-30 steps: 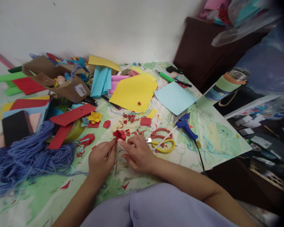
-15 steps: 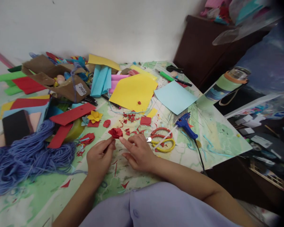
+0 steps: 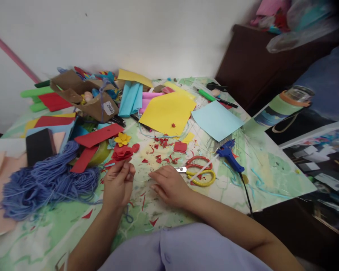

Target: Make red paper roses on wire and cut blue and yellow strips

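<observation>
A red paper flower (image 3: 122,152) stands just above the fingertips of my left hand (image 3: 118,185), which is pinched closed on it from below; the spot where the fingers meet it is hidden. My right hand (image 3: 169,184) holds nothing and rests low over the table with its fingers loosely apart. Just past its knuckles lie scissors (image 3: 201,171) with one red and one yellow handle loop. Behind the held flower are a yellow paper flower (image 3: 122,139) and a small red paper piece (image 3: 135,147). Red paper scraps (image 3: 161,143) are scattered beyond my hands.
A blue glue gun (image 3: 230,155) with a cord lies at the right. Purple-blue yarn (image 3: 53,180), red strips (image 3: 98,135) and a black block (image 3: 40,146) crowd the left. Yellow paper (image 3: 169,113), light blue paper (image 3: 217,119) and a brown bag (image 3: 73,90) lie farther back; a bottle (image 3: 282,107) stands right.
My left hand has carried the red flower leftward, away from my right fingers. My right hand has come off the flower and drawn back slightly. The whole view has shifted a little.
</observation>
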{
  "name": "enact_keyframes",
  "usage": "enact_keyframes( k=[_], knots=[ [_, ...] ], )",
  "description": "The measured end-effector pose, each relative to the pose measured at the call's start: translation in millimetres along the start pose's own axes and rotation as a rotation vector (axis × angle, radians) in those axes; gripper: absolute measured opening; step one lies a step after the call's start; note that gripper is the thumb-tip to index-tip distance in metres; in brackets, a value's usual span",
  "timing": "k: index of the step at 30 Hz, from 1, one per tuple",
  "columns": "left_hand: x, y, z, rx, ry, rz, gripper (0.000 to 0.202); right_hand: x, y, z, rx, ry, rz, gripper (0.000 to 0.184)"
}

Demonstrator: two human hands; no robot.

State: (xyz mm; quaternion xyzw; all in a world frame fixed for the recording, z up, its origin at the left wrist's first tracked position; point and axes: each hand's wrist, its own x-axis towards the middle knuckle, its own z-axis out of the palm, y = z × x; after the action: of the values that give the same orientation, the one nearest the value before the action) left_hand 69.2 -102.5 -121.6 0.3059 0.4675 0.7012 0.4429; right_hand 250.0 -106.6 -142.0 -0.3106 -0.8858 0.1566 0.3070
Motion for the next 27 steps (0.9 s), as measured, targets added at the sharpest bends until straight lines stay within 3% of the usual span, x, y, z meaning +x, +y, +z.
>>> enact_keyframes(
  k=[4, 14, 21, 27],
  knots=[
    [-2, -6, -4.0, 0.062, 0.011, 0.13, 0.024, 0, 2, 4, -0.035, -0.112, 0.0, 0.027],
    [-9, -14, -29.5, 0.28, -0.014, 0.38, 0.016, -2, 3, 5, -0.065, -0.059, -0.018, 0.029],
    [1, 12, -7.2, -0.02, 0.054, 0.441, 0.026, -3, 5, 6, -0.058, -0.019, -0.002, 0.029],
    [17, 29, -9.4, -0.198, 0.135, 0.312, 0.027, -4, 0, 3, -0.086, -0.061, 0.07, 0.024]
  ],
)
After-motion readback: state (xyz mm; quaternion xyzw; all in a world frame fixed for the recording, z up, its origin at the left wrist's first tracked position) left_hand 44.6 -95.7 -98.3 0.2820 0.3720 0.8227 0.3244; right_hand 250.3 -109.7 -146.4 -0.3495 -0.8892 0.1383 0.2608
